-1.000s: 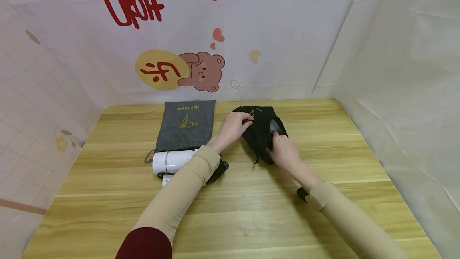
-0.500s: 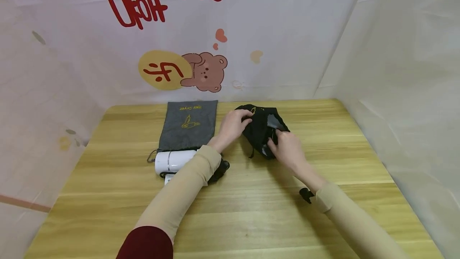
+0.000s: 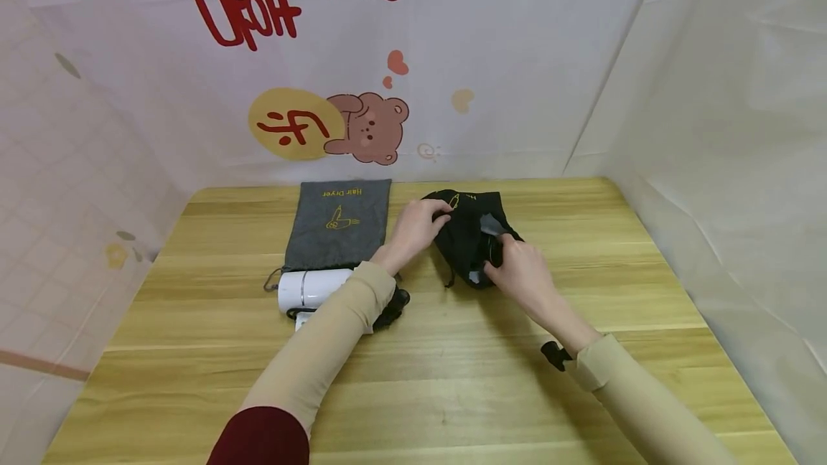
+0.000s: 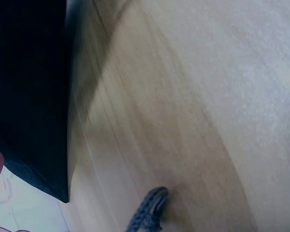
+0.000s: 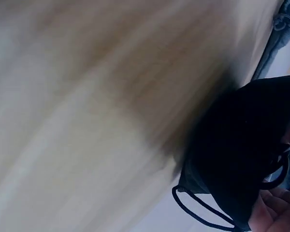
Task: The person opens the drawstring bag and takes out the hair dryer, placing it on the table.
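A black drawstring bag (image 3: 455, 239) with a yellow print lies near the table's back edge, its mouth facing my right hand. My left hand (image 3: 416, 227) holds the bag's far left side, fingertips bent over the cloth. At the mouth, my right hand (image 3: 523, 275) has its thumb and fingers bent at the opening, where they grip the edge. Grey lining (image 3: 492, 224) shows inside. In the right wrist view, a black loop (image 5: 279, 174) shows between the fingers; what it belongs to is hidden. A drawstring (image 5: 198, 205) hangs from the bag (image 5: 237, 140).
Left of the bag, a grey pouch (image 3: 339, 228) lettered "Hair Dryer" lies flat. In front of it is a white hair dryer (image 3: 313, 288) with a black cord (image 3: 390, 311), partly under my left sleeve. A small black piece (image 3: 554, 356) shows beside my right wrist.
My right hand has shifted slightly right, and the bag's mouth gapes wider, with more of its dark inside showing. My left hand keeps its place on the bag.
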`<action>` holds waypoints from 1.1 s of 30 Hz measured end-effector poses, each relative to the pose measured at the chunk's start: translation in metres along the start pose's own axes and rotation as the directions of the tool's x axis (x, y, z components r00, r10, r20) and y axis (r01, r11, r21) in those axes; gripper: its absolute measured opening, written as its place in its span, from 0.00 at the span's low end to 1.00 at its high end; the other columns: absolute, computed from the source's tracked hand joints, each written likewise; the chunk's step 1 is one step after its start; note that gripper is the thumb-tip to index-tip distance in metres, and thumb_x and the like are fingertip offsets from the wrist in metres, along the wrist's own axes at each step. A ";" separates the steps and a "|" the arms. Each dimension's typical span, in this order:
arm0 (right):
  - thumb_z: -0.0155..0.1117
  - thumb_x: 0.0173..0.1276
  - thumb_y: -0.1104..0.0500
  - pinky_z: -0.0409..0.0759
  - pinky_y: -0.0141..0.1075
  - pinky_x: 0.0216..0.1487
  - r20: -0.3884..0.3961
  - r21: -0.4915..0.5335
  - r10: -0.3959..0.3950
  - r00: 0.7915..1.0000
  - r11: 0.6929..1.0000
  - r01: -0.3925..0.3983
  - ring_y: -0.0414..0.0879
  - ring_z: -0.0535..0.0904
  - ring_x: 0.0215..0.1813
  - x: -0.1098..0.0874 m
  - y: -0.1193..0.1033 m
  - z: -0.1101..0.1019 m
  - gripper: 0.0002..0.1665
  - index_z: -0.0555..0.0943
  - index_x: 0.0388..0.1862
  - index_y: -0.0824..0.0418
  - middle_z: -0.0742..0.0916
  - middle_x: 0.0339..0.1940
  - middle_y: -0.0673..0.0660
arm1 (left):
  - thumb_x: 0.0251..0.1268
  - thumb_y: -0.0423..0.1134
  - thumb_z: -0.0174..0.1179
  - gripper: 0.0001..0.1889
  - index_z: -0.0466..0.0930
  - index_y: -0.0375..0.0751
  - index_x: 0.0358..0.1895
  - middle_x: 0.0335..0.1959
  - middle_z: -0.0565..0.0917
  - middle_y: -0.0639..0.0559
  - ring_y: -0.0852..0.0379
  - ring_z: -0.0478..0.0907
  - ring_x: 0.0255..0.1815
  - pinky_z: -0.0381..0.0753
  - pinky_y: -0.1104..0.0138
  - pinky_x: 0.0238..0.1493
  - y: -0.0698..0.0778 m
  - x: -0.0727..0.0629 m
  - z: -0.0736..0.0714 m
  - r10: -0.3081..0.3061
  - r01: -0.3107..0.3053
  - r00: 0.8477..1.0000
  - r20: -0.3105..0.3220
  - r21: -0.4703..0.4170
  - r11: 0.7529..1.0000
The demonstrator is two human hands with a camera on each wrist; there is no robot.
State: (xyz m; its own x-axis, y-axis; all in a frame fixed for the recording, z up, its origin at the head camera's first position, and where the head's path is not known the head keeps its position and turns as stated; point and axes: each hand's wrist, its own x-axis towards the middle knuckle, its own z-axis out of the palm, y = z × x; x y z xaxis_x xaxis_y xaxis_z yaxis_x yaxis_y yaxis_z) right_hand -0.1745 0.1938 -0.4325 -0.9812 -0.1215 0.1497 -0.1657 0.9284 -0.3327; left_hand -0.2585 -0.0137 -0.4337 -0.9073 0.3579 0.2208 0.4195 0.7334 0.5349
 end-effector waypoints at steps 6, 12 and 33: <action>0.75 0.67 0.53 0.88 0.57 0.44 0.064 -0.003 0.012 0.998 1.000 -0.011 0.68 0.89 0.43 0.003 0.010 0.010 0.32 0.80 0.55 0.80 0.90 0.44 0.76 | 0.78 0.40 0.62 0.12 0.89 0.46 0.57 0.56 0.92 0.50 0.51 0.89 0.56 0.87 0.57 0.61 0.003 0.000 0.005 0.004 -0.004 1.000 0.028 0.027 1.000; 0.72 0.70 0.53 0.87 0.55 0.37 0.055 -0.063 -0.034 0.998 0.997 0.037 0.65 0.89 0.37 0.006 0.014 0.020 0.23 0.83 0.42 0.77 0.89 0.34 0.71 | 0.77 0.39 0.63 0.12 0.90 0.46 0.56 0.56 0.92 0.51 0.52 0.89 0.57 0.88 0.59 0.59 0.004 0.000 0.008 0.014 -0.015 1.000 0.026 0.042 0.999; 0.74 0.67 0.58 0.89 0.58 0.39 0.006 -0.147 -0.075 0.997 0.986 0.076 0.69 0.89 0.36 0.017 0.012 0.032 0.20 0.81 0.39 0.76 0.89 0.34 0.73 | 0.76 0.38 0.64 0.12 0.89 0.44 0.56 0.57 0.91 0.49 0.50 0.88 0.59 0.87 0.58 0.62 0.006 0.001 0.008 -0.010 0.009 1.000 0.011 0.041 0.999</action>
State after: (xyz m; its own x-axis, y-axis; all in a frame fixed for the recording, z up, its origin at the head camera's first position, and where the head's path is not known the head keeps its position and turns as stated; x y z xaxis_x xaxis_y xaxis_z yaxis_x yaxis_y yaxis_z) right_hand -0.1964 0.1915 -0.4633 -0.9666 -0.1934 0.1683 -0.2230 0.9581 -0.1798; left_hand -0.2561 -0.0043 -0.4370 -0.9109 0.3571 0.2066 0.4119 0.7599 0.5028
